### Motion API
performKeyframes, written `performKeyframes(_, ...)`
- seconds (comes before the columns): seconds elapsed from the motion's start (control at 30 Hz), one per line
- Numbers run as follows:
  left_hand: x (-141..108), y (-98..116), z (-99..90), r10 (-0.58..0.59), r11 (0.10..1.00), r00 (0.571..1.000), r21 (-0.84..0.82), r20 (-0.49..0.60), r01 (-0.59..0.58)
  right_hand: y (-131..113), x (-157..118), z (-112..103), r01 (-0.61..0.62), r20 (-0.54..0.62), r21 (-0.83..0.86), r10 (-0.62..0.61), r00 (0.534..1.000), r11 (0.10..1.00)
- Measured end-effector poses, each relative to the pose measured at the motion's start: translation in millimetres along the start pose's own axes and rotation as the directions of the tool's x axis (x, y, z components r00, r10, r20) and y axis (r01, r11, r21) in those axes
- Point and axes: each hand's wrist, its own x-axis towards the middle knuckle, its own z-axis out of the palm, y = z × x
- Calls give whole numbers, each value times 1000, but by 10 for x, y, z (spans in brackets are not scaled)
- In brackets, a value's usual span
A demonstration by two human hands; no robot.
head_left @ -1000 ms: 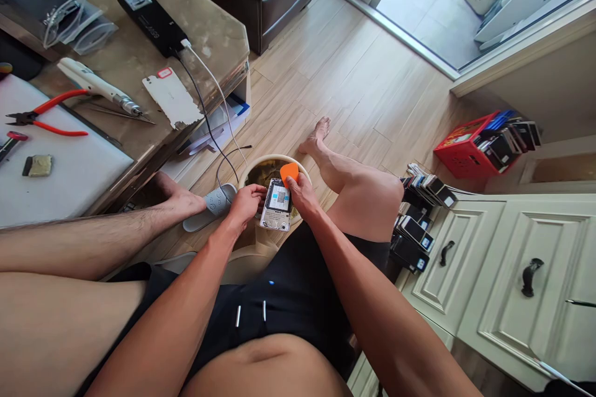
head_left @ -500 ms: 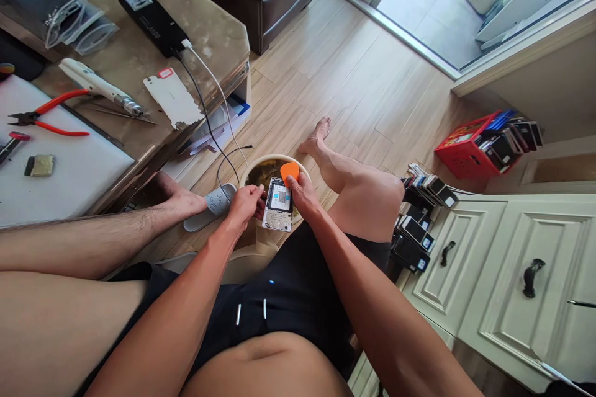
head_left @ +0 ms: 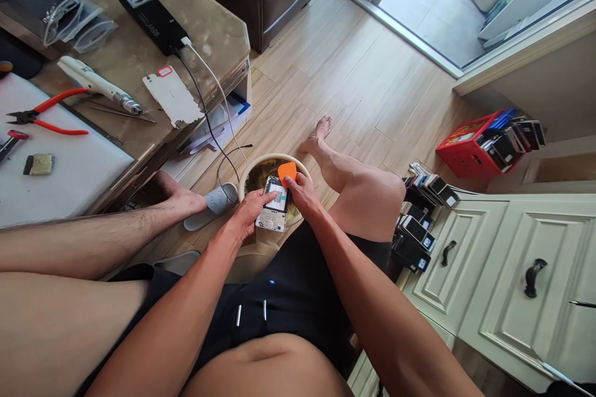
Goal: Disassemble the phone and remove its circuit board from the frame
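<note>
An opened phone (head_left: pixel 272 217), its white battery label and inner frame showing, is held over a round cream bin (head_left: pixel 243 181) with dark and yellowish contents. My left hand (head_left: pixel 252 211) grips the phone's left edge, with the thumb lying over its face. At the upper right of the phone, my right hand (head_left: pixel 302 191) pinches an orange pick (head_left: pixel 287 172) between thumb and fingers, right beside the phone's edge.
On the table (head_left: pixel 218 25) at the upper left lie red-handled cutters (head_left: pixel 60 113), a white pen-like tool (head_left: pixel 95 82), a black charger (head_left: pixel 151 18) with cables and a white plate (head_left: pixel 172 96). Phones fill a red basket (head_left: pixel 460 150) at the right. A grey slipper (head_left: pixel 212 206) is beside the bin.
My left hand has moved right onto the phone, its thumb now over the face. The phone has shifted slightly left and tilted, and the orange pick has moved a little left.
</note>
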Motion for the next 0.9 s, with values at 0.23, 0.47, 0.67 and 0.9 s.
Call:
performKeyframes(0.23, 20, -18, -11, 50, 998, 999, -38, -10, -50, -134, -71, -1, -98, 21, 193, 95, 995, 976)
performKeyframes(0.47, 11, -1, -21, 96, 995, 995, -32, -39, -98, -185, -94, -26, -182, 46, 260, 177, 983, 948)
performKeyframes(0.67, -14, 14, -25, 69, 998, 997, -9, -15, -70, -222, -111, -42, -188, 58, 224, 179, 982, 956)
performKeyframes(0.9, 13, -60, -40, 36, 999, 999, 26, -10, -36, -202, -98, -102, -58, -44, 22, 59, 997, 998)
